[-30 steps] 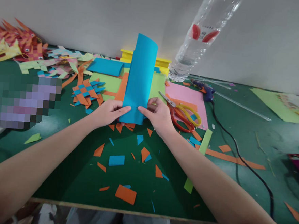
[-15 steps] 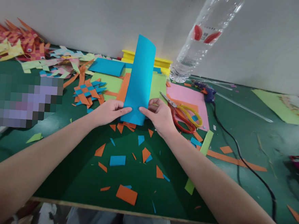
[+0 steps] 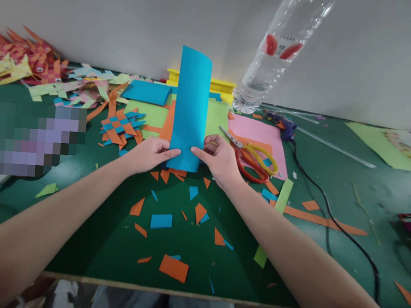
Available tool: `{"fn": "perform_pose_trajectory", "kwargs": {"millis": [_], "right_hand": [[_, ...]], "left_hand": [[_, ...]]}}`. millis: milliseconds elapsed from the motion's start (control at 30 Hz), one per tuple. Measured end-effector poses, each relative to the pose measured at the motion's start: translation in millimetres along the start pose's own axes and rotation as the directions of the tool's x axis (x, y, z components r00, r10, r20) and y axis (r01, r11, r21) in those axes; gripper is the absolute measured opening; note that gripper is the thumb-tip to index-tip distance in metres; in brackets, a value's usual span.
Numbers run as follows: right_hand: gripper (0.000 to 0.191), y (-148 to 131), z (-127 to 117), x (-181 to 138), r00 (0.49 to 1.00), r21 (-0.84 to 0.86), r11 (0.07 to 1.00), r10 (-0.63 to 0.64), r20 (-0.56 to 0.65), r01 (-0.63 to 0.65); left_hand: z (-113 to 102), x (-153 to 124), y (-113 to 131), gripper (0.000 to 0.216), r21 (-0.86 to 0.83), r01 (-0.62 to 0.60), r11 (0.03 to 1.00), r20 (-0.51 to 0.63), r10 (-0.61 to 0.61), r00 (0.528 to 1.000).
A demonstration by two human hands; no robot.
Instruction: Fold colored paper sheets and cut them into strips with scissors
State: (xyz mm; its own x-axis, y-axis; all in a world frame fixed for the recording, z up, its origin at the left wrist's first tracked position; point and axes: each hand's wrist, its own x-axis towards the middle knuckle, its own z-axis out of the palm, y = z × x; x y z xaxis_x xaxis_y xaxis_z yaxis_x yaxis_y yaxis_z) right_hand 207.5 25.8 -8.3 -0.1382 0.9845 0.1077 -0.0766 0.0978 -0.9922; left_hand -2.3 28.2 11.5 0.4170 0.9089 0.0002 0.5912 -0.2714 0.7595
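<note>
A tall strip of blue paper [image 3: 192, 101] stands nearly upright in front of me, slightly curved, its lower end between my two hands. My left hand [image 3: 151, 154] pinches its lower left edge, thumb on the near face. On the lower right edge, my right hand [image 3: 221, 159] grips in the same way, fingers curled behind. Behind the strip lie green paper [image 3: 217, 117] and an orange paper strip [image 3: 167, 125], both partly covered. Scissors [image 3: 252, 159] with red and yellow handles rest just right of my right hand. A woven orange and blue paper piece [image 3: 121, 127] lies left of my hands.
Paper scraps, such as an orange rectangle [image 3: 174, 268], litter the green table [image 3: 97, 240]. A water bottle [image 3: 268, 60] leans near the wall. At right sits a glue gun [image 3: 286, 127] with a black cord [image 3: 324, 195]. Finished paper fish [image 3: 29, 57] are piled far left.
The upper end of the blue paper has tipped a little to the left, and its face looks wider. Both hands keep their hold in nearly the same place.
</note>
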Motion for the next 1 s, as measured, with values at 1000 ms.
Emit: {"fn": "perform_pose_trajectory", "kwargs": {"millis": [1000], "right_hand": [[0.030, -10.6, 1.1, -5.5, 0.977, -0.100, 0.994, 0.072, 0.199, -0.052]], "left_hand": [[2.4, -0.3, -1.8, 0.040, -0.299, 0.039, 0.953, -0.044, -0.055, 0.997]]}}
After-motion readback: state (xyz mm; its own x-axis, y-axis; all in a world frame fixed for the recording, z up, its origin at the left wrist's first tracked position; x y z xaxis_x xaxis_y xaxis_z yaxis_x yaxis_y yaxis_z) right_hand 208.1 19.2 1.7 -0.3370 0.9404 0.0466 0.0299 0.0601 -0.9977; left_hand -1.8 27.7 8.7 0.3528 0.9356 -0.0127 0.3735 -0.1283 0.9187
